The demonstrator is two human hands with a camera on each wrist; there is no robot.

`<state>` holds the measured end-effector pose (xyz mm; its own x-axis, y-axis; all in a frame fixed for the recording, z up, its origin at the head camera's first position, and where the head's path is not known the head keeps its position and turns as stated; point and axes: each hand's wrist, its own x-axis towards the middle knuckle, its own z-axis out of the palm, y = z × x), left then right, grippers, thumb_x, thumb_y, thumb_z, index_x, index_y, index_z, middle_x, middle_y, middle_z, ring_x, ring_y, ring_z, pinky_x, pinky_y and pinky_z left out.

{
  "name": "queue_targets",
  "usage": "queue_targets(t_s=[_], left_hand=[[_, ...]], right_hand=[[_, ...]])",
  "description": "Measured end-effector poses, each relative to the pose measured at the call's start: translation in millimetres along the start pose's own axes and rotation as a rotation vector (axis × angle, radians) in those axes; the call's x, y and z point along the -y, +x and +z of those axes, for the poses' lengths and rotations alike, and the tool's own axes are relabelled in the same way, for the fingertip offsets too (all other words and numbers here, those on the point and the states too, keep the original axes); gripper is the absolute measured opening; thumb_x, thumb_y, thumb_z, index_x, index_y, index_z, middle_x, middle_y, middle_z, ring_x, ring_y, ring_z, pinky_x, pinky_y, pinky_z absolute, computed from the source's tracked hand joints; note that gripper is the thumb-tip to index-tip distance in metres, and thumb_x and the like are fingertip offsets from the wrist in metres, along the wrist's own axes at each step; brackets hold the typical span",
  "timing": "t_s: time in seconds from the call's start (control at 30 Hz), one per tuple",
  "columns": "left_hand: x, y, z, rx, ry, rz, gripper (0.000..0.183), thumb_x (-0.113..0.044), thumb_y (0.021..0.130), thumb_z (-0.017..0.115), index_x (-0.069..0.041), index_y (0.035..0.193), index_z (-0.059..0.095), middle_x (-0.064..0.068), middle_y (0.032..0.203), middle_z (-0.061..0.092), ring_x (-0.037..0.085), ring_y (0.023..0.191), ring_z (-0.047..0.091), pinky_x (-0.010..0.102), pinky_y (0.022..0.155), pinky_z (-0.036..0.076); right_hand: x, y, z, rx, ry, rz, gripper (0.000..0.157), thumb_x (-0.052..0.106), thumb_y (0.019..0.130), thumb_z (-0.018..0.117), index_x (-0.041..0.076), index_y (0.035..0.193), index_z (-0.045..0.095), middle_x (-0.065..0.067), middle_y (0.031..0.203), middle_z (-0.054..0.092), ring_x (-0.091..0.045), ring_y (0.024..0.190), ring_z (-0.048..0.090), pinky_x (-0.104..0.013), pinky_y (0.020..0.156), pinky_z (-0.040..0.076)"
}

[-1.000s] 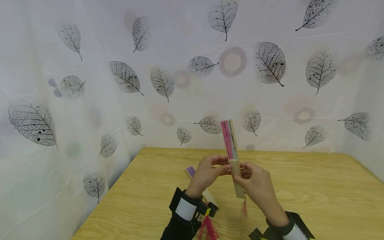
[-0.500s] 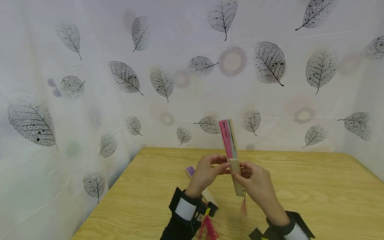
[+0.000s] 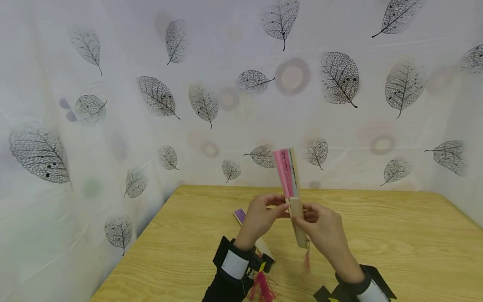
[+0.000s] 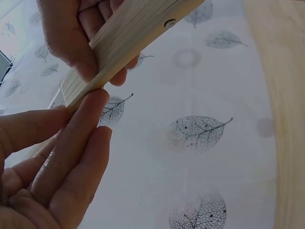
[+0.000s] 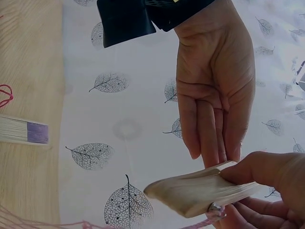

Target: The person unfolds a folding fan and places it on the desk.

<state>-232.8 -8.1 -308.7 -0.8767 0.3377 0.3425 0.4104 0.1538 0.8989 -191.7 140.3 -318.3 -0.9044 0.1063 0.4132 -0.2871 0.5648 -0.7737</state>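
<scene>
A folding fan (image 3: 285, 172) with a pink leaf and pale wooden ribs is held upright, slightly tilted, above the table. Its pink side is a little spread at the top. My left hand (image 3: 262, 216) pinches the outer rib on the left edge between thumb and fingers, as the left wrist view shows. Lower on the ribs, my right hand (image 3: 324, 228) grips the fan, thumb on the near face. A pale pink tassel (image 3: 307, 262) hangs from the fan's pivot end. In the right wrist view the fan's wooden base (image 5: 200, 193) and metal pivot show close up.
Another fan (image 3: 240, 215), folded, with a purple end, lies on the wooden table (image 3: 396, 235), partly hidden by my left forearm. A bright pink tassel (image 3: 261, 287) shows beside that sleeve. Behind the table hangs a white curtain (image 3: 241, 126) printed with leaves.
The fan's pink leaf has spread a little wider at the top, toward the left. Both hands stay in nearly the same place on the fan.
</scene>
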Motion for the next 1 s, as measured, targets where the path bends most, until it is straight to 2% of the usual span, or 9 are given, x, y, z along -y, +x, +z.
queue_targets(t_s=[0.3, 0.47, 1.0], left_hand=[[1.5, 0.7, -0.1, 0.001, -0.014, 0.017, 0.024, -0.014, 0.084, 0.058, 0.003, 0.1, 0.063, 0.018, 0.093, 0.064, 0.014, 0.075, 0.062, 0.037, 0.072, 0.055], [0.3, 0.5, -0.4, -0.006, 0.006, 0.009, 0.024, -0.014, 0.084, 0.058, 0.002, 0.1, 0.063, 0.017, 0.093, 0.064, 0.014, 0.077, 0.062, 0.028, 0.069, 0.055], [-1.6, 0.6, -1.7, -0.009, 0.037, 0.0, 0.024, -0.016, 0.084, 0.058, 0.001, 0.099, 0.064, 0.016, 0.092, 0.064, 0.012, 0.075, 0.061, 0.033, 0.071, 0.055]], right_hand=[[0.0, -0.6, 0.6, -0.023, -0.006, -0.006, 0.03, 0.015, 0.075, 0.068, -0.004, 0.097, 0.063, -0.017, 0.081, 0.068, -0.018, 0.07, 0.063, -0.036, 0.062, 0.056], [-0.8, 0.3, -0.4, -0.023, -0.023, -0.009, 0.03, 0.016, 0.076, 0.067, -0.005, 0.098, 0.062, -0.018, 0.081, 0.068, -0.02, 0.071, 0.063, -0.037, 0.062, 0.056], [-2.8, 1.7, -2.6, -0.044, -0.013, -0.004, 0.034, 0.018, 0.076, 0.068, -0.006, 0.1, 0.062, -0.02, 0.082, 0.068, -0.022, 0.071, 0.064, -0.036, 0.06, 0.056]])
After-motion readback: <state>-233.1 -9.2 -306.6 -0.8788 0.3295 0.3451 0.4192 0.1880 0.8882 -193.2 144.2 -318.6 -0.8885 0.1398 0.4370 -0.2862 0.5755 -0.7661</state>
